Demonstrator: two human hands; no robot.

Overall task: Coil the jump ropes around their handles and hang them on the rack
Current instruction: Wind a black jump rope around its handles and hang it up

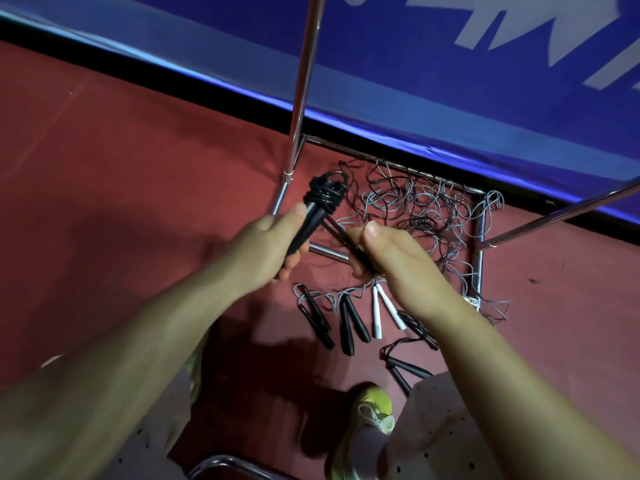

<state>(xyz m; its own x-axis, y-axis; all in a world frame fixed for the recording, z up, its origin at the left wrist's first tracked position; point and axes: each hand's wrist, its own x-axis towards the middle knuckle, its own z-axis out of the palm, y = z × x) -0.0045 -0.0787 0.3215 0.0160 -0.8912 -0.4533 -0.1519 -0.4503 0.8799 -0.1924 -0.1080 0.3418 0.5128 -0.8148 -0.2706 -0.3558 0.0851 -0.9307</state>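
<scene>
Handles (304, 225) in left hand (273, 247) point up-right (rope-wound tip); right hand (391, 258) pinches black rope (341, 233).

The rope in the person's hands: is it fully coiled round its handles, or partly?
Partly. Black rope wraps the handles in the left hand; a loose stretch runs to the right hand.

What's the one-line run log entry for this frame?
stage: coiling | left hand: grips black handles | right hand: pinches rope | coil: wound on handle tops | floor: uncoiled ropes | hung: none visible
</scene>
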